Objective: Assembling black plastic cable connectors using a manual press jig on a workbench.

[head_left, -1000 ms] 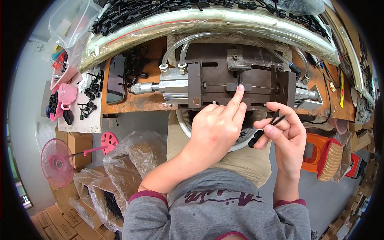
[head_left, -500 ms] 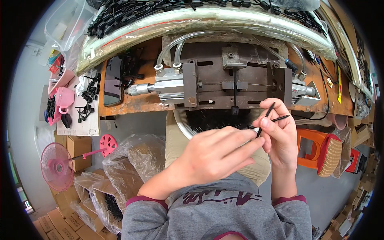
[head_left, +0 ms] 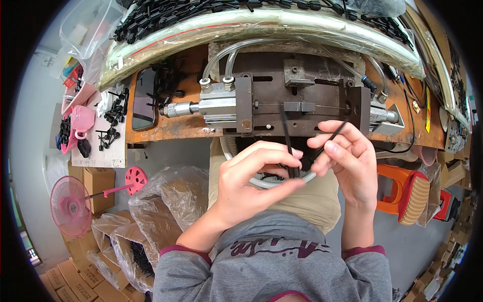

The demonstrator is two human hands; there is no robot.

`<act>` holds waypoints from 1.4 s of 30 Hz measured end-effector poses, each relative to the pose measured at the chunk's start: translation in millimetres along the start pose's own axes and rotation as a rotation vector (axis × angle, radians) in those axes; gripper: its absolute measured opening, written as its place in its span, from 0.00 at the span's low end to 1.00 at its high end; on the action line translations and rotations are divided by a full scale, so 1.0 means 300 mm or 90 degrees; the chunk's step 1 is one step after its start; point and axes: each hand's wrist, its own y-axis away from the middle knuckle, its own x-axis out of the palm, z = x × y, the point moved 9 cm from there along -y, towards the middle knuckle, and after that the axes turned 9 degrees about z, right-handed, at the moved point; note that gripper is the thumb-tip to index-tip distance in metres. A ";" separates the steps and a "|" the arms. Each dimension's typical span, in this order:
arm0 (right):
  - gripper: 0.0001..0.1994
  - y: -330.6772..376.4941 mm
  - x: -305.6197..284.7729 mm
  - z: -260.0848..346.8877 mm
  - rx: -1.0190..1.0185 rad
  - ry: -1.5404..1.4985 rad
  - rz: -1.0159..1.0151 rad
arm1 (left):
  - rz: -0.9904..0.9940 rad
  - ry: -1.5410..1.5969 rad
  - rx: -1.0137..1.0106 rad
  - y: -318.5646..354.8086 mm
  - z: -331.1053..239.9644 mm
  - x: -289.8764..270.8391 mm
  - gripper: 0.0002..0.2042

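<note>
My left hand (head_left: 254,173) is closed, thumb against fingers, on a slim black rod (head_left: 288,132) with a thicker block at its lower end, smeared by motion. The rod's top reaches up in front of the brown metal clamping fixture (head_left: 271,121). Further right, my right hand (head_left: 349,161) pinches a thin black stick (head_left: 332,142) that slants up between thumb and fingers. At the fixture's middle, the small grey jaws (head_left: 299,107) hold no rod. Below the hands, a round white-rimmed tub (head_left: 261,182) sits at my lap, partly hidden.
Air cylinders (head_left: 220,106) with clear hoses flank the fixture. A phone (head_left: 145,98) and black parts lie on the bench's left. Behind the fixture, a plastic-wrapped ledge (head_left: 261,22) bears many black parts. An orange stool (head_left: 390,189) stands right, a pink fan (head_left: 71,206) left.
The black rod with the block end has come out of the fixture's jaws into my left hand. My left hand has moved away from the right one, which keeps a stick.
</note>
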 end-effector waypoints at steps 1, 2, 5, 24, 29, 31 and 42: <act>0.16 0.001 0.000 -0.006 0.001 -0.005 -0.002 | 0.011 0.055 -0.021 0.000 0.010 0.004 0.11; 0.16 0.003 0.000 -0.016 0.003 -0.011 -0.003 | 0.067 0.043 0.018 0.010 0.016 0.012 0.11; 0.17 0.004 0.010 -0.032 0.012 -0.043 -0.007 | -0.094 0.331 -0.123 0.038 0.090 -0.010 0.17; 0.21 0.048 -0.025 0.088 -0.212 0.301 -0.182 | 0.000 -0.460 0.061 -0.036 -0.019 0.041 0.13; 0.14 0.090 -0.033 0.089 -0.227 0.319 -0.176 | 0.090 -0.696 0.046 -0.069 0.014 0.123 0.12; 0.12 0.103 -0.039 0.086 -0.225 0.322 -0.170 | 0.095 -0.766 0.034 -0.072 0.011 0.139 0.11; 0.08 0.132 -0.042 0.069 -0.216 0.338 -0.138 | 0.096 -0.689 0.043 -0.110 0.027 0.115 0.10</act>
